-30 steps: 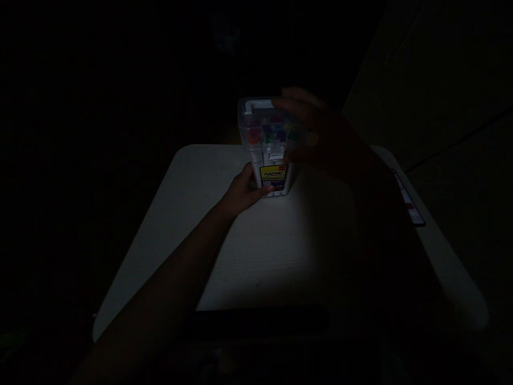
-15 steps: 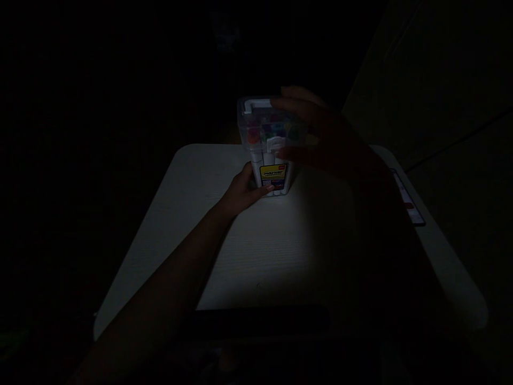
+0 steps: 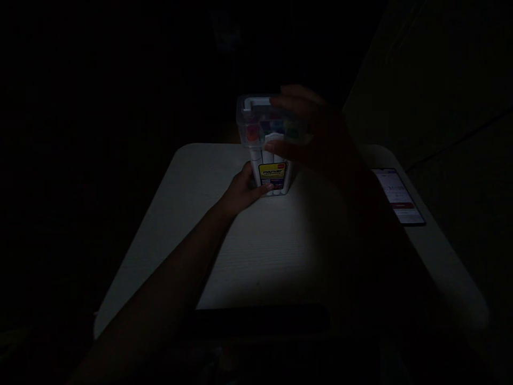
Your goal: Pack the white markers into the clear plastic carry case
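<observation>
A clear plastic box of markers (image 3: 255, 158) stands upright on the pale table, a yellow "Marker" label on its front. Through the transparent lid (image 3: 248, 125) several coloured marker ends show, and a white handle (image 3: 256, 100) lies along the top. My left hand (image 3: 239, 193) grips the lower left side of the box, thumb across the front below the label. Around the right side of the lid curls my right hand (image 3: 315, 127), thumb over the front latch and fingers above the top. Shadow hides part of this hand.
The white table (image 3: 256, 246) has rounded corners and a dark slot (image 3: 260, 319) along its near edge. On the right lies a phone (image 3: 401, 200) with a lit screen. A thin cable (image 3: 460, 138) runs beyond the right side. The surroundings are very dark.
My right thumb has slid left across the front latch of the lid. The right forearm has shifted slightly left, uncovering more of the phone. My left hand and the box stay nearly still.
</observation>
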{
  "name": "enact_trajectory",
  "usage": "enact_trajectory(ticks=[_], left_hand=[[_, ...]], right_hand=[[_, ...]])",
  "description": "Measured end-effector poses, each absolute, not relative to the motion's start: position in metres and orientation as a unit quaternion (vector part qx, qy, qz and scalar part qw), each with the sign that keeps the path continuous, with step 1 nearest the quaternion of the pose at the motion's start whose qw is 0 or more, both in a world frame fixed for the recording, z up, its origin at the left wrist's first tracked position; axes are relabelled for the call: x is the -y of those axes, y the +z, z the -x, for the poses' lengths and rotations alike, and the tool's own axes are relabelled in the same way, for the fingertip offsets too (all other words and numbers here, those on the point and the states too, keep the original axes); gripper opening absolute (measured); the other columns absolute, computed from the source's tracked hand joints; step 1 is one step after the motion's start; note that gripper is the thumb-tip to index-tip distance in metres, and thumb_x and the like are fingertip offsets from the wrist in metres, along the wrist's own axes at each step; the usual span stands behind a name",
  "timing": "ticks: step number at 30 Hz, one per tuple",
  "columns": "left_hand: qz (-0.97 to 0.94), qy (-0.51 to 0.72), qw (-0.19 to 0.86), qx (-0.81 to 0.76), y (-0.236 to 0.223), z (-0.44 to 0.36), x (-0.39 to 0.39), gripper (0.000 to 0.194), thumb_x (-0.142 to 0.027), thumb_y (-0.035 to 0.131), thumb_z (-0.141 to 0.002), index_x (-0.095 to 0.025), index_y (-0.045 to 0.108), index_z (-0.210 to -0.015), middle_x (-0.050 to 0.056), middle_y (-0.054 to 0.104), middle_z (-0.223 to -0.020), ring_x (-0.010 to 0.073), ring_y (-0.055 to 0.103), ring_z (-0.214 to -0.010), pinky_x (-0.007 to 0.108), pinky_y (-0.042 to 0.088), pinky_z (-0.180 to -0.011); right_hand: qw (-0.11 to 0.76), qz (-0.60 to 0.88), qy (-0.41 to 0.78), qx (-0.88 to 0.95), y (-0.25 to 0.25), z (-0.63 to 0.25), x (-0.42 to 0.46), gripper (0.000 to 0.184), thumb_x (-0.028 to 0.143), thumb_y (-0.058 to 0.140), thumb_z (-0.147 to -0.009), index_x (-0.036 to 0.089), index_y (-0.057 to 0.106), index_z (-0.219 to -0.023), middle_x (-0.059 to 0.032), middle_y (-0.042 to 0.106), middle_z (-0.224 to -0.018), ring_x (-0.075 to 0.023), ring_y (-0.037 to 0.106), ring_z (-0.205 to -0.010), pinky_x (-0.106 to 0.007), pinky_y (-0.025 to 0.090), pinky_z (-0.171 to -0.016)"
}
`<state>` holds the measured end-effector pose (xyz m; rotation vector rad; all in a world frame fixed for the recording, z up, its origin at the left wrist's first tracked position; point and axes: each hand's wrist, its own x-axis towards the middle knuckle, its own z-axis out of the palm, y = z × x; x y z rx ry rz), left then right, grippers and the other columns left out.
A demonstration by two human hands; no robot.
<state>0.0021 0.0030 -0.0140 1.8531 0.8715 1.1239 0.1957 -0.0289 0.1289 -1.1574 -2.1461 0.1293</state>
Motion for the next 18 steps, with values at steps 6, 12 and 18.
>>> enact_trajectory(ticks=[6,12,18], left_hand=[[-0.730,0.442,0.392,-0.345,-0.0140,-0.0019,-0.0031,0.061,-0.049,0.072,-0.070,-0.018,0.049,-0.117,0.009,0.064,-0.114,0.0243,0.063,-0.104,0.040,0.051,-0.091],[-0.735,0.437,0.387,-0.344,-0.0136,-0.0017,-0.0043,0.060,-0.049,0.071,-0.071,-0.017,0.049,-0.116,0.010,0.064,-0.114,0.0243,0.063,-0.104,0.041,0.052,-0.092],[-0.732,0.437,0.389,-0.348,-0.0130,-0.0021,-0.0033,0.062,-0.049,0.071,-0.071,-0.018,0.048,-0.118,0.011,0.064,-0.116,0.0251,0.063,-0.106,0.042,0.051,-0.094]], right_hand=[[0.331,0.467,0.037,0.819,0.1336,-0.1917,0.0339,0.054,0.043,0.065,-0.078,0.028,0.055,-0.130,0.0043,0.044,-0.143,-0.0180,0.039,-0.136,-0.030,0.036,-0.115],[0.308,0.486,0.029,0.817,0.1363,-0.1896,0.0363,0.059,0.041,0.066,-0.079,0.022,0.053,-0.133,0.0021,0.041,-0.146,-0.0166,0.038,-0.137,-0.027,0.035,-0.115],[0.295,0.488,0.006,0.821,0.1366,-0.1894,0.0388,0.058,0.043,0.063,-0.082,0.022,0.051,-0.135,0.0020,0.040,-0.146,-0.0134,0.037,-0.137,-0.023,0.033,-0.116]])
